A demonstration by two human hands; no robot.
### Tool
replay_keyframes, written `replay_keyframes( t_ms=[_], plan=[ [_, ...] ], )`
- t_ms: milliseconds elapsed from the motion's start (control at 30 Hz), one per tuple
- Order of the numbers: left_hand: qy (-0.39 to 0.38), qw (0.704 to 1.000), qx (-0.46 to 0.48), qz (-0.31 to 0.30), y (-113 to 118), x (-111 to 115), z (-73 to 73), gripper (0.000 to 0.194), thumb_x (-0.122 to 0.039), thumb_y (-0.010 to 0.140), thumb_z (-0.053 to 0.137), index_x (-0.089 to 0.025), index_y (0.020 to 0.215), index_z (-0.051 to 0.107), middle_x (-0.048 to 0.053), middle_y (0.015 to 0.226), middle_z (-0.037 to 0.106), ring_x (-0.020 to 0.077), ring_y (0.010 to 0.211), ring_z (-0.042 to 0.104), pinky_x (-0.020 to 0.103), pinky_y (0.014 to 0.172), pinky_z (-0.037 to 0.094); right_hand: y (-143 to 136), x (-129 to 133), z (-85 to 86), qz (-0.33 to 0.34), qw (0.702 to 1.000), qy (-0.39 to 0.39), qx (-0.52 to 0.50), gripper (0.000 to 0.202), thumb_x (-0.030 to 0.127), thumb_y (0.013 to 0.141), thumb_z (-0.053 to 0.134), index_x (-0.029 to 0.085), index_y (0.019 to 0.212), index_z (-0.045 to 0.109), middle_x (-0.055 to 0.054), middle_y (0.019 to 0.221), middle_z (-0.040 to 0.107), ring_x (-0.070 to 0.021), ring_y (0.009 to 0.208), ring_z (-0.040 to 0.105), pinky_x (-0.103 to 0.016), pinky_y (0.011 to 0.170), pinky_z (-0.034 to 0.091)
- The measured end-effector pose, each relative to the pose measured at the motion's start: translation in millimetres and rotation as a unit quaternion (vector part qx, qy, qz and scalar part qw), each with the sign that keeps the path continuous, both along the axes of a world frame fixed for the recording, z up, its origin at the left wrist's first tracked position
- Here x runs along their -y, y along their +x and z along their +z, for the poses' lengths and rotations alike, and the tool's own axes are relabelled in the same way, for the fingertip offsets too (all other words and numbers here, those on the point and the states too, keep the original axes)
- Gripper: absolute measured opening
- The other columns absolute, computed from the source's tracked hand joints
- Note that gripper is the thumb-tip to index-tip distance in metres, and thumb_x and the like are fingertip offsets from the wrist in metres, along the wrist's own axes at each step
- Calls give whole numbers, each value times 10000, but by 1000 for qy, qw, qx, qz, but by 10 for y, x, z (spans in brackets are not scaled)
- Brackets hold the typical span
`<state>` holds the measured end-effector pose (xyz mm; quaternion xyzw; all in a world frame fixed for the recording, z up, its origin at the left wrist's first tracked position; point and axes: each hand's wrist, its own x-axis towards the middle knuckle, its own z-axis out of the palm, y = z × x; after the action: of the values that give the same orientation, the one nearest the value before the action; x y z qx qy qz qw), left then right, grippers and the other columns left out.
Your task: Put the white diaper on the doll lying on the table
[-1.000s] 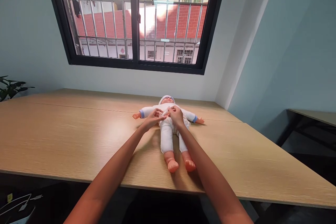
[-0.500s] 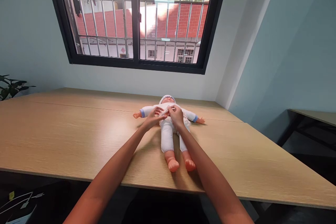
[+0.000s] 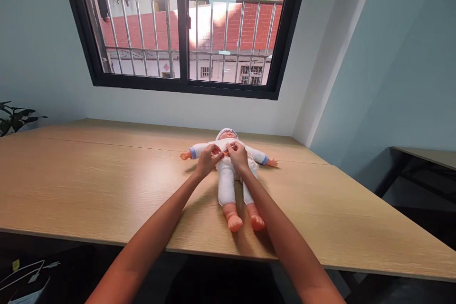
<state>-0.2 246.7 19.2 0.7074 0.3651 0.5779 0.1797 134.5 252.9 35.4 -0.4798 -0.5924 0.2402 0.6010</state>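
Note:
A baby doll (image 3: 226,185) in white clothes with blue cuffs lies on its back, arms spread, feet towards me. Its head wears a white cap (image 3: 223,132) with a patterned band. At the doll's waist my left hand (image 3: 208,159) is closed, thumb and fingers pinching the white clothing. Right beside it my right hand (image 3: 237,156) also pinches the clothing, its forearm passing over one doll leg. Ruffled white cloth (image 3: 253,163) shows around the hips. The fingertips partly hide the exact bit of fabric held.
The doll rests on a wide wooden table (image 3: 107,185) set against the wall. Behind it is a barred window (image 3: 185,80) with a dark frame. A plant (image 3: 16,116) stands at the far left, another table (image 3: 423,156) at the right. White cables (image 3: 35,270) lie below the table's front left.
My left hand's fingers have drawn in from a spread pose to a pinch near my right fingertips. My right hand has barely shifted, and the doll lies as before.

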Motion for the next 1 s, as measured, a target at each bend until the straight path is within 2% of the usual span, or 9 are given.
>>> replay_keyframes(
  t_ms=[133,300,600,833,1000],
  plan=[
    [24,998,-35,40,-8,-6,-20,192,-232,806,634,-220,689,483,4,706,548,184,693,510,330,720,403,15,-59,-22,21,1000,10,-4,239,386,817,547,199,667,544,-31,613,601,-176,612,535,-299,632,414],
    [41,993,-79,77,-3,36,-18,199,-192,846,565,-207,674,465,-1,714,543,169,679,496,312,702,398,23,-86,-19,20,1000,19,9,304,447,799,564,216,607,522,-16,541,549,-182,568,494,-310,587,391],
    [47,984,-139,103,-4,17,-23,213,-209,878,573,-190,670,530,17,741,622,170,700,570,291,683,432,-6,33,16,26,996,34,72,325,439,797,561,173,614,595,-47,641,648,-175,634,543,-295,630,400],
    [24,972,-141,186,-25,-35,-55,114,-135,839,542,-194,741,541,49,860,625,197,750,589,309,697,430,-25,59,5,13,996,28,89,333,419,834,585,169,617,621,-58,642,663,-189,644,569,-302,659,409],
    [9,967,-157,198,-38,-70,-62,93,-131,816,568,-201,770,527,36,837,626,198,743,590,297,669,424,-50,113,21,-1,990,29,136,270,363,836,597,163,673,678,-72,721,710,-203,711,617,-292,665,419]
  ],
)
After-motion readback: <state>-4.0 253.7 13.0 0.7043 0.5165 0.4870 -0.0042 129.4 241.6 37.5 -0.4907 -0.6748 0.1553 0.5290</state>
